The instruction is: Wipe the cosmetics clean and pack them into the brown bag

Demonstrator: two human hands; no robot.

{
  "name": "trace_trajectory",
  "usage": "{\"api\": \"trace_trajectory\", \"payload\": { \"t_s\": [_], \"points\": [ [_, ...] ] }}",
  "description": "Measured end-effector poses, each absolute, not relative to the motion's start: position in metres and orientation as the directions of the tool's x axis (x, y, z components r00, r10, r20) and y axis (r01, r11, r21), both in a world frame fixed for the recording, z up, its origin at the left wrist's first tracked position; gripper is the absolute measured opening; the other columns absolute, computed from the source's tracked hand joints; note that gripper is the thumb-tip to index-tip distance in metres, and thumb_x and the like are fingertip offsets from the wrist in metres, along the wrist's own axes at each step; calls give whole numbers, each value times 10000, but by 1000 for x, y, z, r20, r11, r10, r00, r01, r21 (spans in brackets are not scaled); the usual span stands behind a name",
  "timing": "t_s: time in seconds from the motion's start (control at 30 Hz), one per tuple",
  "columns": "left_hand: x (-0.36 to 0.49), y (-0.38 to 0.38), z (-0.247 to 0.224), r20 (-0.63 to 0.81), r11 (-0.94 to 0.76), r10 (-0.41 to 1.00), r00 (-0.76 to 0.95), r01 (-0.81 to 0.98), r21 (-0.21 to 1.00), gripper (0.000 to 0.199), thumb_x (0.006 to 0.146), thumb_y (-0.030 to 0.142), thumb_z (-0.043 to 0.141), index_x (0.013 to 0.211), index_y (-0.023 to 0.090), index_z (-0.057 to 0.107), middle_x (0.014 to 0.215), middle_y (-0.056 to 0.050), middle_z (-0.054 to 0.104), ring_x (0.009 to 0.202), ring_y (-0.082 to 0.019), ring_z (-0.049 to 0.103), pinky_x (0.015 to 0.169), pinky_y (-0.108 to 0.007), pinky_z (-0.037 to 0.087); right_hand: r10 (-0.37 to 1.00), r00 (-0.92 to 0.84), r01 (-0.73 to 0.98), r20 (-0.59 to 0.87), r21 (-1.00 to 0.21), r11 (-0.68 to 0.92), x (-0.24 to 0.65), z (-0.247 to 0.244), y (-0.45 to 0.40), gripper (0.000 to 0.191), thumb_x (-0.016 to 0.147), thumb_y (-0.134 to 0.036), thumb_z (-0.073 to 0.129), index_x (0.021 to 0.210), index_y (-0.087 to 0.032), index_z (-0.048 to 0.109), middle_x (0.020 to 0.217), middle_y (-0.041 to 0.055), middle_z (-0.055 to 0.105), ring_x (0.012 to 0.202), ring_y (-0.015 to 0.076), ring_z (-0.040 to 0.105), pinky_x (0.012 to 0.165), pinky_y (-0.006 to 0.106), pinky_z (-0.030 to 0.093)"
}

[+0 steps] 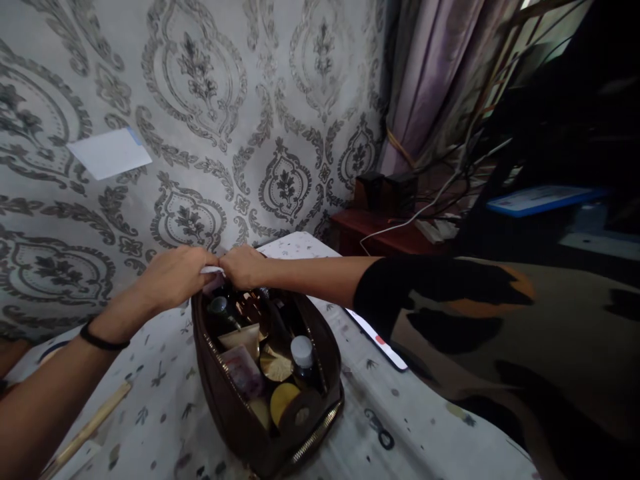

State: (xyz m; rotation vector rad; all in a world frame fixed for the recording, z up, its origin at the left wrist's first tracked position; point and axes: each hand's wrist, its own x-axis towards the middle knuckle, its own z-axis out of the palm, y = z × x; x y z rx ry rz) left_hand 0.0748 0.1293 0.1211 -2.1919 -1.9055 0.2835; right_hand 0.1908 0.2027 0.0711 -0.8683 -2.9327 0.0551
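Observation:
A dark brown zippered bag (213,383) stands open on the patterned white cloth. Inside it are a bottle with a white cap (301,351), a yellow round item (284,402), a gold ribbed item (276,363), a beige tube (241,341) and a pinkish packet (242,371). At the bag's far end, my left hand (177,275) is closed around a small white item (213,270). My right hand (243,267) touches it there, its fingers curled; what they grip is hidden.
A phone with a lit screen (380,340) lies right of the bag, partly under my right sleeve. At lower left is a wooden stick (93,427). A red table (357,230) with cables stands behind, beside the patterned wall.

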Motion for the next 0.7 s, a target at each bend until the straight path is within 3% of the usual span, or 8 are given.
{"api": "trace_trajectory", "payload": {
  "t_s": [0.17, 0.4, 0.53, 0.7],
  "points": [
    [75, 129, 122, -8, -139, 990, 142, 953, -270, 336, 816, 290, 483, 1021, 350, 742, 959, -30, 766, 935, -263, 681, 700, -305, 433, 567, -824, 566, 12, -45, 823, 185, 69, 208, 295, 833, -150, 628, 1125, -141, 665, 1142, 161, 717, 1134, 290, 652, 953, 403, 507],
    [76, 130, 125, -21, -154, 988, 153, 968, -200, 302, 822, 311, 470, 940, 286, 747, 919, -63, 756, 903, -275, 677, 666, -307, 407, 556, -827, 561, -81, -43, 827, 185, 78, 211, 587, 674, -236, 817, 1222, -140, 632, 1233, 154, 681, 1166, 305, 628, 922, 374, 528],
    [76, 132, 124, -12, -159, 987, 159, 969, -189, 306, 854, 379, 455, 805, 248, 727, 809, -67, 732, 805, -252, 666, 628, -290, 383, 569, -816, 575, -102, -43, 817, 190, 89, 205, 531, 654, -171, 821, 1161, -119, 675, 1179, 139, 709, 1104, 274, 661, 847, 294, 542],
    [70, 133, 120, 2, -160, 987, 162, 977, -144, 323, 859, 404, 447, 687, 213, 644, 698, -58, 679, 707, -240, 640, 590, -287, 364, 551, -831, 556, -79, -75, 828, 199, 106, 193, 302, 716, -92, 735, 1018, -102, 737, 1068, 119, 747, 997, 215, 684, 777, 214, 513]
  ]
}}
